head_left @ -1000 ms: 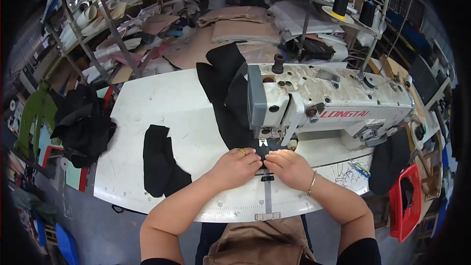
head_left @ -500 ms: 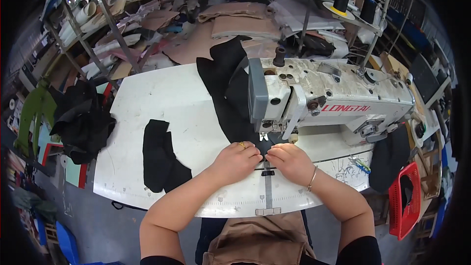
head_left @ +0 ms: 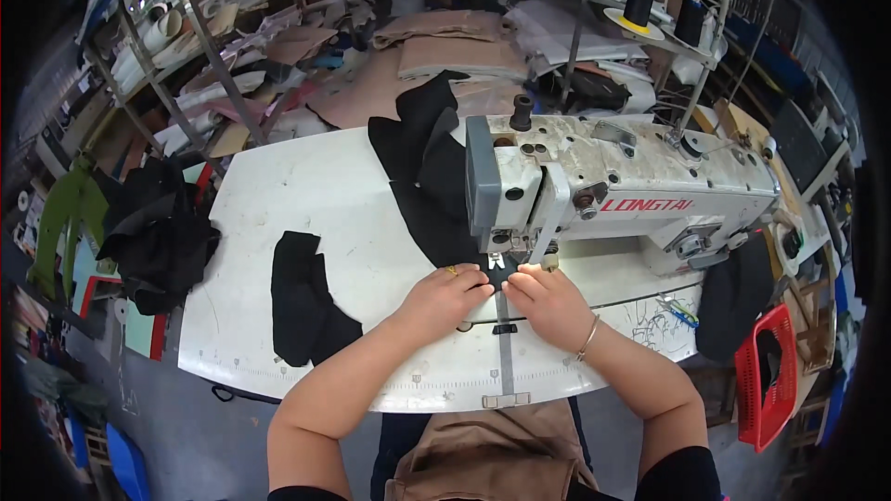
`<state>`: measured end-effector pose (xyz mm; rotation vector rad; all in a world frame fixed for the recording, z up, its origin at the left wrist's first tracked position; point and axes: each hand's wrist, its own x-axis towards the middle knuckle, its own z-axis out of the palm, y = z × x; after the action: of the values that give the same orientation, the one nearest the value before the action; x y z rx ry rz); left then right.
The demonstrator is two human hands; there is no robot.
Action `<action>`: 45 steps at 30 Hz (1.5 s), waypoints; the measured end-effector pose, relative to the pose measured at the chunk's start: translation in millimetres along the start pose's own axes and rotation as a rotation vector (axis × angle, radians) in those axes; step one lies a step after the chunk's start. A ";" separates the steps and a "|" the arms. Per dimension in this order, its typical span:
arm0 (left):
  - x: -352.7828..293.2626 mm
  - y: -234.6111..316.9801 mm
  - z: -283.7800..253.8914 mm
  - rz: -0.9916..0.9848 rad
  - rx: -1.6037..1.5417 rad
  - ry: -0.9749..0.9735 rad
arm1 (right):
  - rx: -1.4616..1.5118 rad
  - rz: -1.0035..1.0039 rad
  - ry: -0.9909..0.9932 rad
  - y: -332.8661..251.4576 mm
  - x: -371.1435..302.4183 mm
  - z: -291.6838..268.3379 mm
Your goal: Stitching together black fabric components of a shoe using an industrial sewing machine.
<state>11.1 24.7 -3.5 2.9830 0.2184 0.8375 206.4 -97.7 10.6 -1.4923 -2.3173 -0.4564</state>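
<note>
A black fabric piece (head_left: 432,213) runs under the presser foot (head_left: 497,261) of a white sewing machine (head_left: 631,162), its far part folded and bunched left of the machine head. Just in front of the foot, my left hand (head_left: 445,301) holds the fabric's near left edge, fingers bent and pressed together. On the other side my right hand (head_left: 549,306) grips the near right edge, fingertips close to the foot. Little of the cloth shows between my hands; the needle tip is too small to make out. Another cut black piece (head_left: 302,306) lies flat left of my left forearm.
The white tabletop (head_left: 316,195) carries thread snips (head_left: 680,312) and loose thread ends at right. A heap of black fabric (head_left: 158,241) sits beyond its left edge. A red basket (head_left: 747,390) hangs low at right. Thread cones (head_left: 640,0) and shelves of material stand behind.
The black fabric has moved slightly away from me under the foot, and its far folds have shifted. My hands have followed it a little forward, keeping hold. The view has tilted slightly.
</note>
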 end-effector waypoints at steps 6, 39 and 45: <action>0.4 -6.2 1.0 0.000 0.034 0.017 | -0.070 0.042 -0.031 -2.9 0.8 -1.6; -0.1 -24.6 27.0 -0.069 -0.026 0.026 | 0.279 0.993 -0.523 68.7 18.4 12.7; -4.8 -17.3 11.1 -0.190 -0.055 -0.069 | -0.059 0.555 0.370 43.8 -98.3 -56.2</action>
<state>10.7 41.2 -16.7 2.8767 0.4592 0.7078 290.9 -184.4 19.6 -1.8094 -1.5413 -0.5834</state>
